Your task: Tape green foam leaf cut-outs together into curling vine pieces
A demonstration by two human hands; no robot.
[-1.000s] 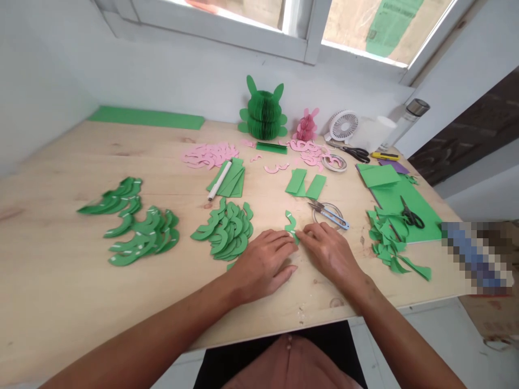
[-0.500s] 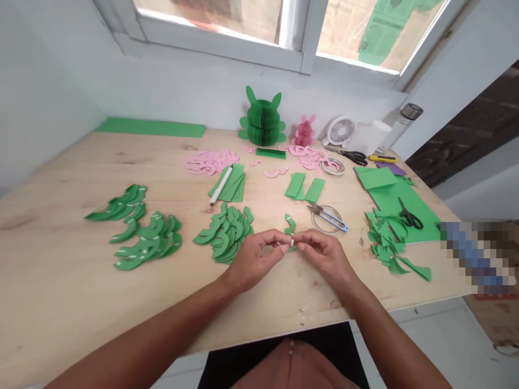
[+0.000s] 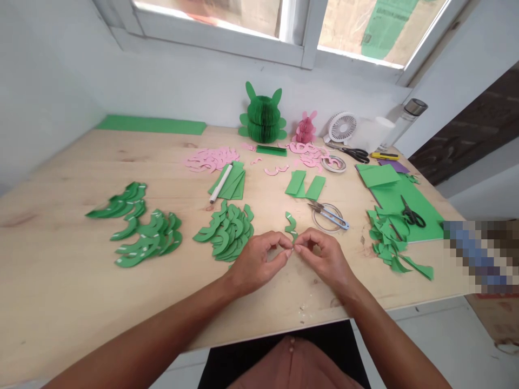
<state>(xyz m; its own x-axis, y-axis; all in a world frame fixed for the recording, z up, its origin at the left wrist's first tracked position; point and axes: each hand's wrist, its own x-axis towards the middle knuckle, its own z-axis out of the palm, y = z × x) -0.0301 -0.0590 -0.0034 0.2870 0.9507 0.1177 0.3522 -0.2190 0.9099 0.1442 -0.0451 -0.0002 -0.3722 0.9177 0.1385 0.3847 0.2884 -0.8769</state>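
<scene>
My left hand (image 3: 259, 262) and my right hand (image 3: 324, 259) meet fingertip to fingertip just above the wooden table (image 3: 60, 302), both pinched on something tiny that I cannot make out. A curved green paper piece (image 3: 290, 223) lies just beyond the fingertips. To the left of my hands sits a pile of curved green cut-outs (image 3: 227, 232). Small snips (image 3: 330, 215) rest on a tape ring just beyond my right hand.
More green cut-outs (image 3: 138, 227) lie at the left, green scraps (image 3: 389, 246) and black scissors (image 3: 411, 212) on green sheets at the right. Pink cut-outs (image 3: 211, 159), a white pen (image 3: 220, 183), a green paper rabbit (image 3: 263, 116), a pink one (image 3: 305, 128) and a small fan (image 3: 341, 127) stand farther back.
My hands rose from lying flat on the table and drew their fingertips together in a pinch; half a second ago a small white bit showed between them, now hidden.
</scene>
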